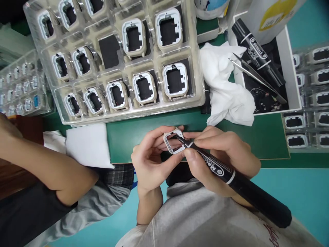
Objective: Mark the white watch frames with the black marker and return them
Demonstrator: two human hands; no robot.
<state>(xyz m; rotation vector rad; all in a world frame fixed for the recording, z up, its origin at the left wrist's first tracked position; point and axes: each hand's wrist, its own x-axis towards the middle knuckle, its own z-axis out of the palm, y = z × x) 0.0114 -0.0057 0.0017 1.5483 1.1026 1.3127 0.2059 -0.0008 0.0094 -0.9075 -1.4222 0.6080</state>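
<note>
My left hand (151,161) pinches a small square watch-case-like frame (168,148), white on the face with a beige side, over the front edge of the green table. A black marker pen (221,169) is in my right hand (226,151), its cap end slanting down to the lower right. The marker's tip meets the inner upper right of the frame, between the two hands; whether it touches cannot be made out exactly. Above them, a clear plastic tray (133,109) carries several similar frames, with one compartment showing only its black lining (109,51).
Right of the tray lie a crumpled white cloth (226,85) and a white box (294,79) bearing tweezers (257,77) and another marker (259,55). A folded white cloth (87,142) lies at left. A co-worker's arm (46,161) reaches in from the left. More trays (308,120) flank both sides.
</note>
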